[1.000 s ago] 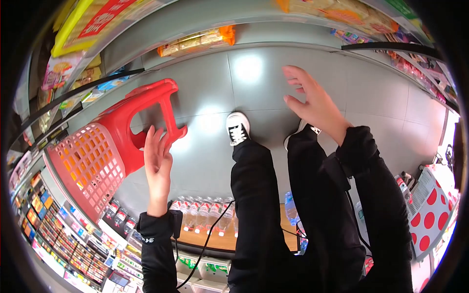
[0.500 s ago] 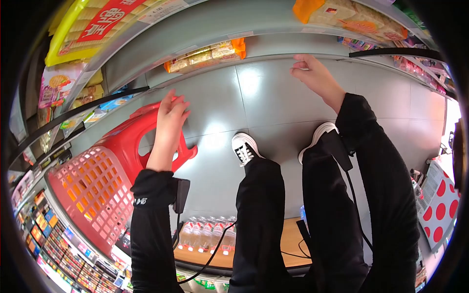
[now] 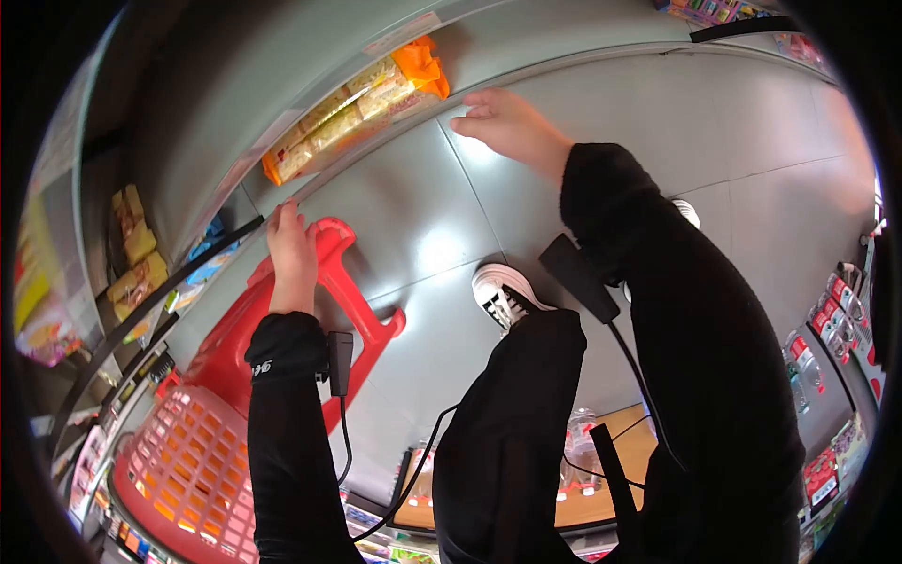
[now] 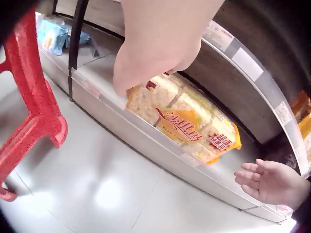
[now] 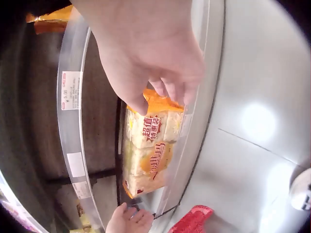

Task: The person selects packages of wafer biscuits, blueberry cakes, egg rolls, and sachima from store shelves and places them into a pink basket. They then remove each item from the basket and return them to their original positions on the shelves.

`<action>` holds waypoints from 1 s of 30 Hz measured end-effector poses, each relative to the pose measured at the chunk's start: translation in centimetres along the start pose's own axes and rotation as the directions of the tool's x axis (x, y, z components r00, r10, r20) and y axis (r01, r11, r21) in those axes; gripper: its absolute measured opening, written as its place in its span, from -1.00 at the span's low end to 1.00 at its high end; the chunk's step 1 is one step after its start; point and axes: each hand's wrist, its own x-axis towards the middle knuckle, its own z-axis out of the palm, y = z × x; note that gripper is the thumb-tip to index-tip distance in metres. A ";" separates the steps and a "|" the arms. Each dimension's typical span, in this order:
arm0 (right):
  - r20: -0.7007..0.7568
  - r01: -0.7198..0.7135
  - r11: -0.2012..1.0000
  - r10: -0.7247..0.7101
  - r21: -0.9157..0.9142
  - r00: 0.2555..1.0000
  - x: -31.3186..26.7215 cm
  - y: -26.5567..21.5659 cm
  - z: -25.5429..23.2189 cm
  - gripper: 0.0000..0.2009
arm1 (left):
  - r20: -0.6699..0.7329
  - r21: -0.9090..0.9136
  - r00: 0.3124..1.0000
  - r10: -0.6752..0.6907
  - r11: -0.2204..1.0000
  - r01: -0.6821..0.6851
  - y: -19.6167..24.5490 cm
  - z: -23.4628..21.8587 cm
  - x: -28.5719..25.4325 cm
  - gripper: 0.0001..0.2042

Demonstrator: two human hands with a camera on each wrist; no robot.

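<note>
A long clear pack of sachima point(image 3: 352, 117) with orange ends lies on the lowest shelf, its printed face plain in the left wrist view. My left hand point(image 3: 294, 252) reaches toward the pack's left end; its fingertips overlap that end in the left wrist view. At the other end, my right hand point(image 3: 512, 130) hovers just off the orange wrapper, fingers loosely bent and nothing in them. From the right wrist, the right hand point(image 5: 150, 58) partly covers the orange end of the sachima pack point(image 5: 150, 150).
A red shopping basket point(image 3: 193, 461) with a raised red handle point(image 3: 362, 282) stands on the floor beside my left arm. The shelf's clear front strip point(image 4: 141, 121) runs along the pack. Bottles point(image 3: 583, 451) stand behind my legs. Cables hang from both wrist cameras.
The view has turned and come closer to the lowest shelf. Both hands have moved from over the floor and basket to the two ends of the sachima pack.
</note>
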 end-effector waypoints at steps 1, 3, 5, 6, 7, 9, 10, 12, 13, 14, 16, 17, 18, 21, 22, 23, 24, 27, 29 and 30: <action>-0.031 0.029 0.997 -0.027 0.074 0.999 0.4 -0.3 0.5 -0.43 | -0.010 0.006 1.000 0.016 1.000 -0.016 0.1 -0.1 1.2 -0.35; -0.080 0.107 0.985 -0.097 0.132 0.992 1.6 -0.7 1.2 -0.44 | -0.005 0.022 0.999 0.032 0.999 -0.032 0.5 0.1 3.2 -0.34; -0.087 0.295 0.926 -0.282 0.237 0.955 6.8 2.1 3.2 -0.48 | 0.024 0.032 0.998 0.057 0.998 -0.057 0.9 0.4 4.7 -0.34; -0.097 0.297 0.925 -0.282 0.238 0.955 7.3 1.9 3.4 -0.48 | 0.033 0.035 0.998 0.060 0.997 -0.062 0.9 0.7 5.3 -0.34; -0.085 0.234 0.938 -0.219 0.257 0.972 7.3 1.6 3.6 -0.50 | 0.064 -0.002 0.997 0.034 0.999 -0.034 0.9 0.9 5.9 -0.37; -0.117 0.116 0.959 -0.088 0.260 0.989 7.6 1.1 4.2 -0.55 | 0.102 -0.110 0.995 0.004 0.994 0.007 0.5 1.3 6.8 -0.47; -0.119 0.120 0.957 -0.091 0.266 0.989 7.6 1.2 4.3 -0.55 | 0.101 -0.105 0.995 0.009 0.994 0.002 0.2 1.3 7.1 -0.47; -0.080 0.063 0.972 -0.045 0.228 0.996 7.4 1.0 4.2 -0.57 | 0.128 -0.164 0.991 0.027 0.986 -0.006 0.2 1.4 7.1 -0.53; -0.083 0.070 0.972 -0.053 0.223 0.995 7.3 0.9 4.4 -0.56 | 0.134 -0.165 0.990 0.033 0.986 -0.011 0.3 1.3 6.7 -0.54; -0.089 0.071 0.972 -0.052 0.224 0.995 6.9 0.7 4.4 -0.56 | 0.139 -0.163 0.990 0.035 0.987 -0.012 0.4 1.2 6.3 -0.54; -0.116 0.068 0.985 -0.050 0.158 0.992 5.4 -0.1 4.0 -0.55 | 0.101 -0.186 0.994 0.051 0.982 -0.032 0.8 1.3 4.6 -0.56; -0.098 0.067 0.985 -0.051 0.157 0.994 5.0 -0.2 3.7 -0.55 | 0.136 -0.188 0.989 0.064 0.981 -0.038 1.1 1.2 3.5 -0.57; -0.098 0.058 0.986 -0.043 0.157 0.994 4.2 -0.4 3.3 -0.55 | 0.139 -0.186 0.989 0.056 0.982 -0.030 1.5 1.3 2.0 -0.57; -0.079 0.143 0.986 -0.137 0.082 0.987 0.8 -1.6 1.3 -0.59 | 0.071 -0.218 0.991 0.109 0.972 -0.091 2.8 2.0 -3.3 -0.52; -0.040 0.145 0.989 -0.144 0.037 0.989 -0.3 -1.9 0.8 -0.61 | 0.071 -0.223 0.992 0.104 0.971 -0.086 2.8 1.7 -4.6 -0.52; 0.001 0.144 0.990 -0.144 -0.006 0.990 -1.6 -2.1 0.1 -0.62 | 0.070 -0.246 0.995 0.069 0.968 -0.050 2.8 1.2 -6.0 -0.52; 0.003 0.135 0.991 -0.135 -0.010 0.991 -3.0 -2.5 -0.7 -0.62 | 0.070 -0.269 0.997 0.034 0.963 -0.014 2.8 0.8 -7.4 -0.52; 0.115 0.113 0.992 -0.105 -0.061 0.988 -7.1 -4.0 -3.0 -0.62 | 0.028 -0.244 0.995 0.092 0.966 -0.083 3.3 1.4 -12.5 -0.57; 0.057 0.178 0.983 -0.175 -0.048 0.983 -10.1 -5.0 -4.0 -0.62 | 0.028 -0.297 0.990 0.136 0.947 -0.122 3.8 0.8 -15.2 -0.57; 0.065 0.181 0.982 -0.177 -0.057 0.982 -11.5 -5.8 -4.6 -0.62 | 0.030 -0.341 0.983 0.183 0.926 -0.162 4.2 0.5 -16.3 -0.57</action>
